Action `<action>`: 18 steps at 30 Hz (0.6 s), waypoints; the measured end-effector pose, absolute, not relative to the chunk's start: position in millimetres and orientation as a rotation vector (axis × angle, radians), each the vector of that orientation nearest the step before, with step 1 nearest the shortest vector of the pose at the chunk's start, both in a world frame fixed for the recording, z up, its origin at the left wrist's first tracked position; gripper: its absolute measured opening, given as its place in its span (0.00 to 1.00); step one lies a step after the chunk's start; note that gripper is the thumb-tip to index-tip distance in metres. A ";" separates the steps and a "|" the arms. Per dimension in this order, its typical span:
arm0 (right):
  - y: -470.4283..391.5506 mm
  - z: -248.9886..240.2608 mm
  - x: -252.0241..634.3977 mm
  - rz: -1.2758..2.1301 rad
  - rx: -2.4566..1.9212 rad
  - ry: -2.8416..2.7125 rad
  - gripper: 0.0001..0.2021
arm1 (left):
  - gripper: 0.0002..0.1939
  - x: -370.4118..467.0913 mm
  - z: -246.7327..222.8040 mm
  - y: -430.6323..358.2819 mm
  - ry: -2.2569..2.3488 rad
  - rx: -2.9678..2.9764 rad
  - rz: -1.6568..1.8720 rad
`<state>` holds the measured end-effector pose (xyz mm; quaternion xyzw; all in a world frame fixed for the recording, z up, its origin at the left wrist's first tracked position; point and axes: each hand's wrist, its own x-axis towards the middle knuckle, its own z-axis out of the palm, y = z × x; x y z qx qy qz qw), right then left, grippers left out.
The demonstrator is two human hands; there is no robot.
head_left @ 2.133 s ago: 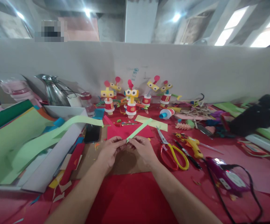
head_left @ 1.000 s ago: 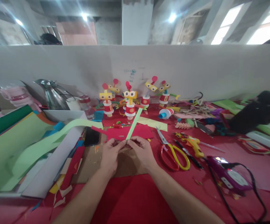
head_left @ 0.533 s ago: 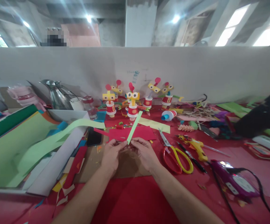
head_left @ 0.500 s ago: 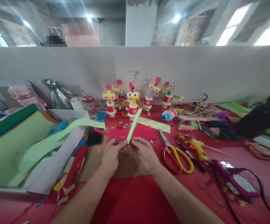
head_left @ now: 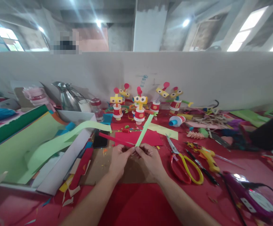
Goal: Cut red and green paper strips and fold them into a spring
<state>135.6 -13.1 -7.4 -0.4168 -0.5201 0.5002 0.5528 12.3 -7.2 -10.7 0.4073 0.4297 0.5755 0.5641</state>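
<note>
My left hand (head_left: 119,160) and my right hand (head_left: 151,159) meet fingertip to fingertip above a brown cardboard sheet (head_left: 98,171). Both are closed, pinching the near ends of a light green paper strip (head_left: 144,129) and a narrow red paper strip (head_left: 115,139). The green strip points up and to the right, the red one out to the left. Where they meet, the fingers partly hide the ends. Just beyond lies a red paper sheet (head_left: 148,138). Scissors (head_left: 177,157) with one red and one yellow handle rest right of my right hand.
Several paper-cup robot figures (head_left: 139,114) stand at the back by the white partition (head_left: 84,69). Leftward is a white box (head_left: 63,157) of coloured paper, with a phone (head_left: 100,139) beside it. A yellow glue gun (head_left: 209,158), a pen (head_left: 202,168) and a purple corded device (head_left: 251,196) lie rightward.
The whole view has shifted, so things appear further right and slightly lower. More of the red strip shows to the left of the fingers. Both hands keep their pinch.
</note>
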 end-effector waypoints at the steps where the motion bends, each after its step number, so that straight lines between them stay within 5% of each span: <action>1: -13.3 -7.2 136.0 1.183 -0.980 -1.225 0.09 | 0.11 13.2 -9.5 -8.2 1.010 0.970 1.354; 18: -13.6 -6.3 137.7 1.165 -1.012 -1.256 0.08 | 0.12 15.0 -13.1 -7.4 1.102 0.906 1.398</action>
